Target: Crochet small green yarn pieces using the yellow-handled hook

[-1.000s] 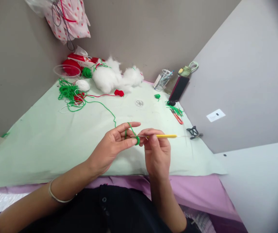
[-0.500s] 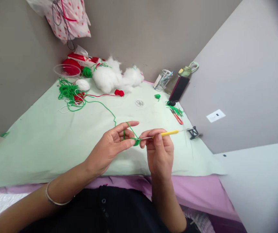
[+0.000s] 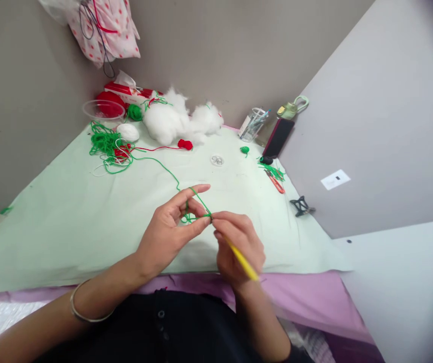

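Both hands work green yarn above the surface.
Your left hand pinches the green yarn, index finger extended; your right hand is closed around the yellow crochet hook, whose tip meets the yarn.

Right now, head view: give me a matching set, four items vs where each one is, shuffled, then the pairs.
Items:
1. crochet hook
2. green yarn strand
3. phone
4. red thread snips

Places:
A. leaning on the right wall
B. looped over the left hand index finger
C. lying flat on the mat near its right edge
D. in the right hand

Pairs: 1-D, 2-B, 3-A, 4-C
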Demonstrator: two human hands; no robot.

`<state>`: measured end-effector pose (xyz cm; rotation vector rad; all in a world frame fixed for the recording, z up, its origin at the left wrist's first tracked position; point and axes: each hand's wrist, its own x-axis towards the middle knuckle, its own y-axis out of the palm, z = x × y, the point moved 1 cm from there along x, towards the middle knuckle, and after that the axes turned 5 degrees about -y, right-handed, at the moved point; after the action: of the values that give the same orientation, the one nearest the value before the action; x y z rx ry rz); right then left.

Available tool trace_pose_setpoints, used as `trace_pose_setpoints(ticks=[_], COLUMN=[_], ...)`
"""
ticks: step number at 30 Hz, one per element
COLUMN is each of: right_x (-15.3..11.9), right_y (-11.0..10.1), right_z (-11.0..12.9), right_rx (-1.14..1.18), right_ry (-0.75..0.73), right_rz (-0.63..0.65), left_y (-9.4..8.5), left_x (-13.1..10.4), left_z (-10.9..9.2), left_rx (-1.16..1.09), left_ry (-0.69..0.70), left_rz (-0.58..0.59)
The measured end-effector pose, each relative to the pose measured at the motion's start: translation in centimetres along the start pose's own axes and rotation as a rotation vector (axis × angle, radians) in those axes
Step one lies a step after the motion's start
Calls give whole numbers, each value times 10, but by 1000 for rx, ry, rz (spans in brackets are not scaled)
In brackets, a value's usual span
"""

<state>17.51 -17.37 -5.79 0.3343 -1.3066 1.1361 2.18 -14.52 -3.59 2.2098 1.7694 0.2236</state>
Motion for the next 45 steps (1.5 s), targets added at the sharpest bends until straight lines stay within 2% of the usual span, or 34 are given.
trace_pose_setpoints(ticks=[3, 5, 6, 8, 11, 14, 16, 19, 20, 21, 23, 25, 27, 31, 38, 42, 45], right_x=[-4, -1, 2, 9, 16, 15, 10, 4, 4, 5, 8, 12, 15, 14, 13, 15, 14], right_y=[6, 6, 5, 3, 3, 6, 8, 8, 7, 5, 2, 0, 2, 7, 5, 1, -4], right_z=[-1, 0, 0, 0, 1, 2, 3, 3, 3, 2, 0, -2, -3, -4, -11, -12, -9], right_rx=[-100, 25, 123, 333, 494, 420, 304, 105, 76, 80, 193, 389, 555, 599, 833, 861, 763], right_ry=[-44, 60, 148, 326, 453, 421, 337, 153, 132, 151, 286, 443, 526, 561, 697, 670, 598], right_rz=[-31, -79, -115, -201, -191, -134, -121, -114, -115, -128, -176, -238, -240, -178, -237, -212, -170], left_y=[-1, -2, -3, -4, -2, 1, 3, 4, 4, 4, 2, 0, 0, 2, 0, -1, -2], left_x=[4, 6, 7, 7, 4, 3, 3, 6, 7, 8, 10, 11, 9, 5, 4, 5, 4], left_z=[3, 4, 4, 3, 3, 6, 7, 8, 8, 8, 6, 5, 5, 7, 3, 0, 0], left_rx=[-259, -380, -401, -376, -276, -221, -237, -347, -393, -432, -478, -448, -356, -250, -237, -211, -172], left_ry=[-244, -354, -366, -313, -190, -128, -134, -245, -296, -341, -373, -317, -235, -159, -174, -188, -156], left_rz=[108, 161, 165, 133, 108, 111, 101, 134, 152, 165, 167, 138, 118, 142, 121, 127, 121])
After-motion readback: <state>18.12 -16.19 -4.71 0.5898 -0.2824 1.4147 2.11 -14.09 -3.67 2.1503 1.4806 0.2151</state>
